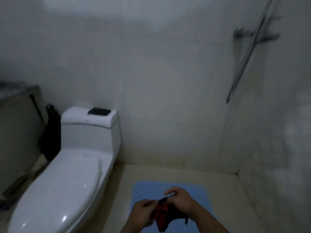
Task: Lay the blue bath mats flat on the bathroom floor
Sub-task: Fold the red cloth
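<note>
While both hands (161, 207) grip a dark red cloth (162, 216), a toilet (67, 174) flanks the blue mat (146, 190).

A single head-worn camera looks forward and down into a bathroom corner. The floor (227, 199) and hands (161, 209) sit close at the bottom edge, the walls (168, 81) farther ahead.
</note>
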